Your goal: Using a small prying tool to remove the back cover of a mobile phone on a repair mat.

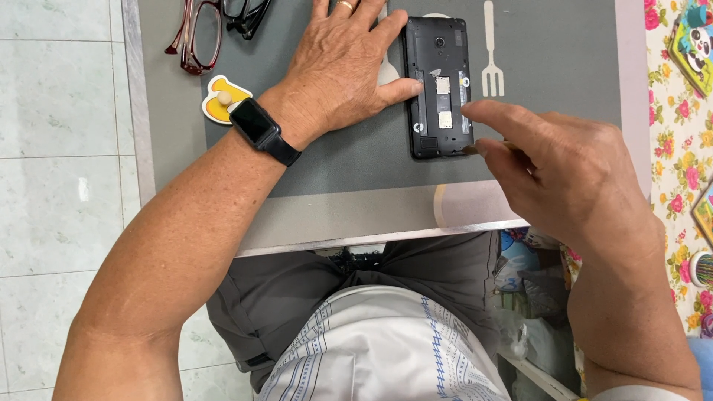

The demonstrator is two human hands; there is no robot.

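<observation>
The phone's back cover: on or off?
Off. The phone lies face down on the grey mat, with its inner frame and card slots exposed.

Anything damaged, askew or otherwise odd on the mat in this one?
The black phone lies face down with its back cover off, its inner slots bared. The left hand steadies its edge; the right hand holds a thin tool at its lower right corner. Nothing looks broken or spilled; two pairs of glasses lie untidily.

Left hand (338, 70) lies flat, fingers spread; right hand (553, 167) seemingly pinched.
</observation>
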